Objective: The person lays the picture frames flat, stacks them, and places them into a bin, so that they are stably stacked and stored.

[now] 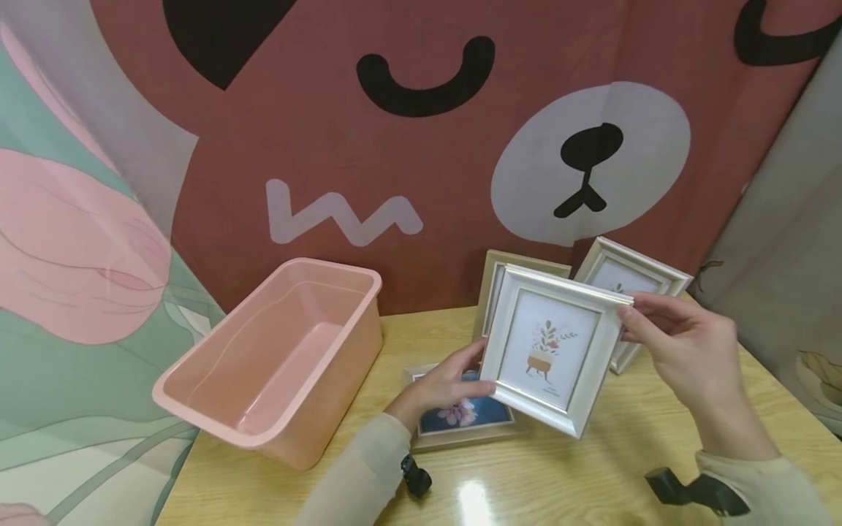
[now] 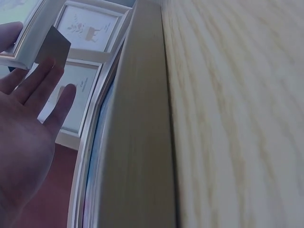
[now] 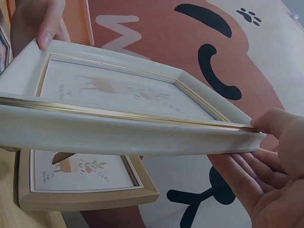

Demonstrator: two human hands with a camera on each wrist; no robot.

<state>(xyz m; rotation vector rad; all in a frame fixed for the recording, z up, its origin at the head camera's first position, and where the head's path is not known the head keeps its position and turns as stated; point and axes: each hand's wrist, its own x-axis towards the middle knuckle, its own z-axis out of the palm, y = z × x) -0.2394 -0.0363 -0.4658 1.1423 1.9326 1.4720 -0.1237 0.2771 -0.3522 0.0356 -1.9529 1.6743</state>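
A white picture frame (image 1: 552,351) with gold trim and a potted-plant print is held up, tilted, above the table. My left hand (image 1: 444,387) grips its lower left corner, thumb on the front; other fingers spread behind it in the left wrist view. My right hand (image 1: 697,351) pinches the upper right corner between thumb and fingers, also seen in the right wrist view. Beneath the left hand lies a frame with a blue flower picture (image 1: 470,415), partly covered. Behind the held frame stands a beige frame (image 1: 490,292), mostly hidden. Another pale frame (image 1: 625,270) leans beside it.
A deep pink plastic bin (image 1: 329,372) stands on the left of the wooden table (image 1: 526,482), its inside bare. A bear-patterned curtain (image 1: 434,161) hangs right behind the table. Black straps with small devices sit on both wrists.
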